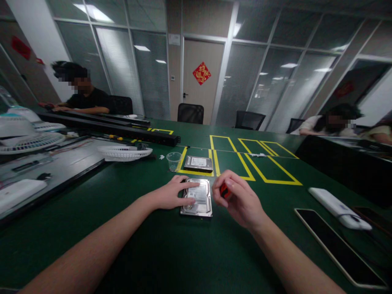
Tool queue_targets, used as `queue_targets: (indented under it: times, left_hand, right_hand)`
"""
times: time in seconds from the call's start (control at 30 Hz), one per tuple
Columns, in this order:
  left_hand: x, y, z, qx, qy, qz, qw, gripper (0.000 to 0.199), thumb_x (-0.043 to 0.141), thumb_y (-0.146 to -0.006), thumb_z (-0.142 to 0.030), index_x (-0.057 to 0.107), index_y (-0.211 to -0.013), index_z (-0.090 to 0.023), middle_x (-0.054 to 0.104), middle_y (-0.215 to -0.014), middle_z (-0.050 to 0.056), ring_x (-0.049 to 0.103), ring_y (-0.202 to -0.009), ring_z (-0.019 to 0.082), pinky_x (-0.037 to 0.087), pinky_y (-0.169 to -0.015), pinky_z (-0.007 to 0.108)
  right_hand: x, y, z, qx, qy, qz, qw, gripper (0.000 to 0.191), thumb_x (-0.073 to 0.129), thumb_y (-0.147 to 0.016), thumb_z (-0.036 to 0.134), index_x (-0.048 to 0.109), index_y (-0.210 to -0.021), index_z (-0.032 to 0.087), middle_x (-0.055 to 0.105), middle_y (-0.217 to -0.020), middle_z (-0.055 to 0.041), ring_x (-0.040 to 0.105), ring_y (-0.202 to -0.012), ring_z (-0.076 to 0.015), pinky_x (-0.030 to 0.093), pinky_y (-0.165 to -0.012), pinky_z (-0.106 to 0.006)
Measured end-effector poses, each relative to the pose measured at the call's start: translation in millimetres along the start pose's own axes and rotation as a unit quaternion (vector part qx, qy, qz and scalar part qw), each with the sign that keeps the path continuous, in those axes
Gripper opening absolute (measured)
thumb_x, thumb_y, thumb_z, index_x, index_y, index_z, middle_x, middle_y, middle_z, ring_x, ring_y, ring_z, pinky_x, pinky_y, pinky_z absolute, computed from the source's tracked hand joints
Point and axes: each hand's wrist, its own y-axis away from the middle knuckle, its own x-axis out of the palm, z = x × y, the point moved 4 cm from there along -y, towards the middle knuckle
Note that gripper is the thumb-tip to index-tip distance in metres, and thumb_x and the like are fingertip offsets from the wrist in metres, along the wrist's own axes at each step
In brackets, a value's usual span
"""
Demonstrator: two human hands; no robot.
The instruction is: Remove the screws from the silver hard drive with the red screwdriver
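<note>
The spread left hand steadies a hard drive; at its three o'clock, the right hand curls round a red tool; next needs firm bracing.

- A hand could pass over the green table between the two forearms, up to the near edge of the silver rectangular hard drive.
- The spread left hand covers the drive's left side.
- The right hand, closed round a red-and-black handle, obstructs the right approach.
- Beyond stand a clear plastic cup and a dark-edged hard drive.
- A black-screened, pale-framed phone bounds the right.
</note>
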Motion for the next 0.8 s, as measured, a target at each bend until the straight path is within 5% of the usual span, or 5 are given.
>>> queue_targets:
  times: [0.23, 0.57, 0.8]
  left_hand:
    - [-1.8, 0.6, -1.0, -0.012, 0.006, 0.005, 1.0, 0.07, 0.057, -0.089, -0.074, 0.039, -0.152, -0.048, 0.029, -0.159, 0.006, 0.028, -0.146, 0.038, 0.03, -0.116, 0.058]
    - [0.8, -0.3, 1.1, 0.007, -0.009, -0.007, 1.0, 0.068, 0.057, -0.09, -0.071, 0.041, -0.151, -0.046, 0.032, -0.157, 0.006, 0.028, -0.146, 0.038, 0.029, -0.116, 0.058]
    - [0.4, -0.9, 1.9, 0.007, -0.007, -0.004, 1.0, 0.067, 0.056, -0.091, -0.071, 0.039, -0.151, -0.049, 0.031, -0.157, 0.007, 0.029, -0.146, 0.038, 0.031, -0.115, 0.059]
  right_hand:
    - [2.5, -2.5, 1.8, 0.013, -0.032, 0.003, 0.999, 0.038, 0.04, -0.102, 0.036, 0.066, -0.084, 0.015, 0.063, -0.071, -0.0063, 0.045, -0.055, -0.0123, 0.031, -0.057, -0.03]
    - [1.4, -1.3, -1.3, -0.008, -0.017, 0.02, 1.0, 0.013, 0.057, -0.095, 0.028, 0.057, -0.088, 0.018, 0.062, -0.074, -0.0025, 0.053, -0.061, -0.0141, 0.038, -0.061, -0.029]
    - [1.6, -1.5, -1.2, -0.001, -0.022, 0.015, 1.0, 0.009, 0.057, -0.095, 0.027, 0.057, -0.092, 0.019, 0.063, -0.076, -0.0017, 0.047, -0.055, -0.0107, 0.031, -0.056, -0.027]
